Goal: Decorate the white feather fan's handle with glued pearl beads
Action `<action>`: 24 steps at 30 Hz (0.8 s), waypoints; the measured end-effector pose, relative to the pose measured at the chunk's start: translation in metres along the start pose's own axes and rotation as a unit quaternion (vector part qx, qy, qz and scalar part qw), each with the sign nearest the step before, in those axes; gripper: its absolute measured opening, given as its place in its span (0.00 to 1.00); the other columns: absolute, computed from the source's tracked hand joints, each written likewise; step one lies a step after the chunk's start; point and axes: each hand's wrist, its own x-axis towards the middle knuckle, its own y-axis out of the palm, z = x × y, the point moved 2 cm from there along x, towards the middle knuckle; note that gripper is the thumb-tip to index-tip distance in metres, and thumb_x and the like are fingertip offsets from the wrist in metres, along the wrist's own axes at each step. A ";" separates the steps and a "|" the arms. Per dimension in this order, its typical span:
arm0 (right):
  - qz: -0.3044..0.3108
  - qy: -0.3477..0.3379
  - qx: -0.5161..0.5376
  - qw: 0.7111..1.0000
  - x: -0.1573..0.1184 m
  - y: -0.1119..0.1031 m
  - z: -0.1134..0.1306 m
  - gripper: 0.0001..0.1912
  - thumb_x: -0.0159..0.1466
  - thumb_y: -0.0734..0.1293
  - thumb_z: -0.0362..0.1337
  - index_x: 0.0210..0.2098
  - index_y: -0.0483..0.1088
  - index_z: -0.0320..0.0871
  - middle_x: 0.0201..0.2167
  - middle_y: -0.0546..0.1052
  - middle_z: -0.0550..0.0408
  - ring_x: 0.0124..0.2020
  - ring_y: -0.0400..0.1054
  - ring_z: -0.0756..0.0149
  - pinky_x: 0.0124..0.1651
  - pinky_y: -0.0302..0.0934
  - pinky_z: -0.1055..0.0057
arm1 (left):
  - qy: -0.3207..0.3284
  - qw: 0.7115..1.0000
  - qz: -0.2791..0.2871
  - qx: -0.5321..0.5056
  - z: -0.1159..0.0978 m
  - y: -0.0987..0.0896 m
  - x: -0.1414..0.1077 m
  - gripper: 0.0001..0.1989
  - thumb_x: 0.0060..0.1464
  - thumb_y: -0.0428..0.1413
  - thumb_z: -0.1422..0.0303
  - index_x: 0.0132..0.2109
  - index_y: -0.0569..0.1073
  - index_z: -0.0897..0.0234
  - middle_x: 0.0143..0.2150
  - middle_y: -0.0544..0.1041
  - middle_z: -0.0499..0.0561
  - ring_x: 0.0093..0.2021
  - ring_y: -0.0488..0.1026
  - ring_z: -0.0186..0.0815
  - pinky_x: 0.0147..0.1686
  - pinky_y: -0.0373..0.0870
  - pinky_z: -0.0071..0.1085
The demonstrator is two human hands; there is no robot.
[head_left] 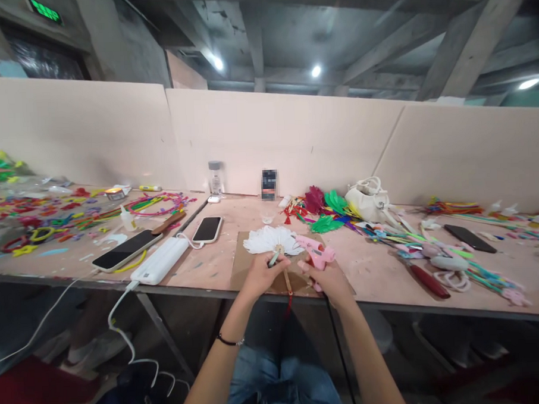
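Observation:
My right hand [323, 278] is wrapped round a pink hot glue gun [319, 256], its nozzle pointing left. A dark cord runs down from below that hand. My left hand [264, 275] is closed round a small pale greenish stick [273, 259] whose kind I cannot make out. Just beyond both hands lies a white feather fan [266, 240], spread out. Its thin wooden handle [288, 280] points toward me between my hands, with a red tassel [289, 304] hanging over the table edge. Under the fan is a brown cardboard sheet [240, 269].
Left are a white power bank [160, 261], a phone on its cable [208, 229] and a larger phone [127, 250]. Coloured feathers [330, 208], a white bag [367, 199], craft stems [400, 235] and a red-handled tool [429, 280] lie right. A partition [270, 130] stands behind.

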 end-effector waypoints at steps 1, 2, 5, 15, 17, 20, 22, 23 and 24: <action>0.007 0.004 0.021 1.000 -0.002 0.006 0.001 0.28 0.54 0.75 0.59 0.38 0.71 0.42 0.24 0.74 0.56 0.16 0.63 0.68 0.16 0.55 0.76 | -0.003 1.000 -0.003 -0.003 -0.001 0.000 -0.002 0.22 0.54 0.60 0.48 0.35 0.80 0.65 0.29 0.77 0.48 0.34 0.70 0.37 0.37 0.64 0.31; 0.012 0.007 0.039 0.999 -0.004 0.012 0.002 0.28 0.53 0.76 0.59 0.38 0.71 0.42 0.23 0.74 0.57 0.16 0.63 0.69 0.17 0.55 0.76 | -0.006 1.000 -0.005 -0.006 -0.001 -0.001 -0.004 0.22 0.54 0.61 0.48 0.34 0.80 0.65 0.28 0.75 0.47 0.33 0.69 0.37 0.36 0.62 0.30; 0.022 0.004 0.082 0.996 -0.007 0.021 0.003 0.26 0.51 0.78 0.55 0.36 0.72 0.42 0.23 0.73 0.59 0.19 0.64 0.69 0.18 0.56 0.78 | -0.010 1.000 -0.006 -0.017 -0.001 -0.002 -0.007 0.23 0.54 0.61 0.47 0.31 0.78 0.65 0.25 0.71 0.45 0.30 0.65 0.34 0.33 0.59 0.29; 0.012 -0.010 0.067 0.998 -0.008 0.024 0.003 0.20 0.55 0.77 0.52 0.33 0.74 0.42 0.18 0.71 0.60 0.14 0.56 0.72 0.16 0.48 0.77 | -0.011 0.998 0.027 -0.054 0.004 -0.001 -0.004 0.24 0.52 0.61 0.46 0.28 0.76 0.64 0.26 0.73 0.47 0.32 0.69 0.37 0.38 0.63 0.31; 0.002 -0.012 0.059 0.998 -0.009 0.025 0.003 0.20 0.55 0.77 0.53 0.34 0.73 0.43 0.19 0.72 0.59 0.15 0.58 0.71 0.17 0.50 0.77 | -0.016 0.998 0.027 -0.054 0.007 -0.001 -0.003 0.24 0.52 0.60 0.46 0.29 0.76 0.64 0.26 0.73 0.47 0.32 0.68 0.37 0.38 0.62 0.31; -0.012 -0.015 0.047 0.999 -0.009 0.027 0.003 0.20 0.55 0.77 0.53 0.34 0.74 0.43 0.19 0.72 0.59 0.15 0.61 0.69 0.17 0.51 0.76 | -0.018 0.998 0.026 -0.046 0.010 0.000 -0.002 0.24 0.52 0.60 0.45 0.29 0.76 0.64 0.26 0.72 0.47 0.32 0.68 0.37 0.37 0.62 0.31; -0.020 -0.020 0.039 0.999 -0.007 0.028 0.001 0.19 0.55 0.76 0.53 0.33 0.74 0.44 0.19 0.72 0.58 0.16 0.63 0.68 0.17 0.52 0.75 | -0.016 0.999 0.024 -0.035 0.012 0.001 -0.002 0.24 0.53 0.60 0.46 0.28 0.75 0.64 0.26 0.72 0.46 0.32 0.68 0.37 0.36 0.61 0.30; -0.023 -0.022 0.036 0.999 -0.006 0.029 0.000 0.19 0.55 0.76 0.52 0.32 0.74 0.44 0.19 0.72 0.58 0.17 0.64 0.67 0.17 0.52 0.75 | -0.014 0.999 0.023 -0.028 0.012 0.001 -0.002 0.23 0.54 0.59 0.46 0.29 0.76 0.64 0.25 0.71 0.46 0.31 0.67 0.36 0.35 0.61 0.30; -0.025 -0.022 0.035 0.999 -0.004 0.030 -0.002 0.19 0.54 0.76 0.52 0.31 0.73 0.44 0.19 0.72 0.58 0.17 0.64 0.67 0.17 0.52 0.75 | -0.011 1.000 0.020 -0.020 0.013 0.002 -0.002 0.23 0.55 0.59 0.47 0.29 0.76 0.64 0.25 0.71 0.46 0.31 0.67 0.36 0.35 0.60 0.30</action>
